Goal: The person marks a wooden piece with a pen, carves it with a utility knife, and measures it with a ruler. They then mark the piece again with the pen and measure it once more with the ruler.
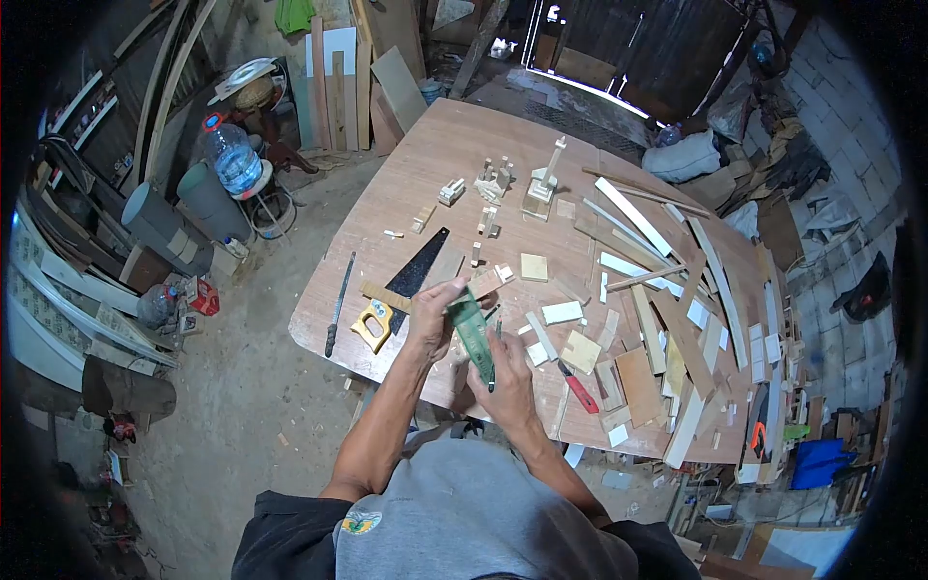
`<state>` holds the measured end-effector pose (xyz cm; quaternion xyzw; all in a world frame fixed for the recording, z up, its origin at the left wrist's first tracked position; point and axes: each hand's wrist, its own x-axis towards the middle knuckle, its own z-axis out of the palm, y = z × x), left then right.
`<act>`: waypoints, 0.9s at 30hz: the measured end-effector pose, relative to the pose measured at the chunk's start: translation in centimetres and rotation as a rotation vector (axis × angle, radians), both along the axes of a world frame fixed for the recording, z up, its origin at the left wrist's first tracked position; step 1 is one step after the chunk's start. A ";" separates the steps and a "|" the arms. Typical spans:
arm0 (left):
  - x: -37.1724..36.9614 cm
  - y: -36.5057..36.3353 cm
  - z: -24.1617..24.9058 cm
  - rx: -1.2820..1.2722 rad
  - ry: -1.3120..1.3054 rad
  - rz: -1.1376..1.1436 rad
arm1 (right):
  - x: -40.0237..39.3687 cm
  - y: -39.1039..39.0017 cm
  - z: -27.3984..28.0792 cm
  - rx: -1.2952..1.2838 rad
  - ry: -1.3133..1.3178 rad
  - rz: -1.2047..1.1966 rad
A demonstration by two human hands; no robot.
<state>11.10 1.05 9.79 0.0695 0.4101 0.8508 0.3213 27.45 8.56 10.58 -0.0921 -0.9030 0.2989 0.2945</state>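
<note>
A green flat strip (471, 331) is held slantwise over the near side of the table, between my two hands. My left hand (433, 314) is closed on its upper end. Around its lower end the fingers of my right hand (506, 372) are closed, with a thin dark tip showing beside them. Just beyond the strip lies a small wooden piece (491, 281). To the left of my left hand rest a handsaw (372, 327) with a yellow handle and a dark blade. A red-handled cutter (580, 390) lies right of my right hand.
Small wooden block models (539, 198) stand at the table's far side. Long wood strips (633, 215) and offcuts crowd its right half. A thin rod-like tool (341, 302) lies near the left edge. A water bottle (233, 155) sits on a stool to the left.
</note>
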 end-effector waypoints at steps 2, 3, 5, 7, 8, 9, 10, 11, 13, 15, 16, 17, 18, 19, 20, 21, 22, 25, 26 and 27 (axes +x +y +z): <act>-0.4 -0.2 -1.0 0.057 -0.042 -0.032 | 0.4 -0.4 0.1 -0.030 -0.042 0.025; -0.5 -0.3 -0.8 0.047 -0.076 -0.021 | 0.7 -0.6 0.1 -0.060 -0.086 0.052; -0.8 -0.5 -1.0 0.007 -0.108 -0.010 | 1.2 -0.8 0.2 -0.077 -0.097 0.062; -1.0 -0.8 -1.0 -0.004 -0.082 -0.007 | 1.7 -0.9 0.3 -0.094 -0.104 0.070; -1.1 -0.9 -1.0 -0.016 -0.057 -0.012 | 1.9 -0.8 0.3 -0.096 -0.097 0.073; -1.0 -1.0 -0.8 -0.014 -0.059 -0.007 | 2.2 -0.7 0.4 -0.099 -0.090 0.075; -1.1 -1.1 -0.5 -0.016 -0.063 -0.017 | 2.5 -0.6 0.6 -0.097 -0.091 0.079; -1.1 -1.1 -0.3 -0.018 -0.066 -0.027 | 2.7 -0.5 0.9 -0.098 -0.069 0.068; -1.0 -1.1 -0.5 -0.013 -0.092 -0.009 | 2.8 -0.2 1.1 -0.097 -0.048 0.059; -0.9 -1.0 -0.5 -0.010 -0.119 0.002 | 2.6 0.2 1.1 -0.057 -0.032 0.020; -0.8 -0.8 -0.5 -0.005 -0.110 0.003 | 2.5 0.2 1.1 -0.058 -0.034 0.016; -0.7 -0.7 -0.4 -0.001 -0.100 0.004 | 2.2 0.3 1.1 -0.073 -0.044 0.011; -0.7 -0.5 -0.5 -0.001 -0.100 0.002 | 2.1 0.3 1.1 -0.087 -0.053 0.008; -0.7 -0.4 -0.7 0.004 -0.110 0.012 | 2.1 0.3 1.0 -0.088 -0.052 0.007; -0.7 -0.3 -0.8 0.010 -0.120 0.024 | 2.1 0.2 1.0 -0.077 -0.043 0.018; -0.9 -0.3 -0.9 0.010 -0.120 0.026 | 2.1 0.2 1.0 -0.065 -0.034 0.030; -1.0 -0.3 -1.0 0.034 -0.131 -0.003 | 2.2 0.1 0.9 -0.064 -0.034 0.032; -1.1 -0.4 -0.6 0.027 -0.127 -0.029 | 2.7 -0.3 0.5 -0.109 -0.057 0.050; -1.0 -0.4 -0.4 -0.002 -0.109 -0.028 | 2.7 -0.4 0.5 -0.115 -0.065 0.056; -1.1 -0.4 -0.5 -0.003 -0.110 -0.028 | 2.8 -0.5 0.5 -0.120 -0.073 0.061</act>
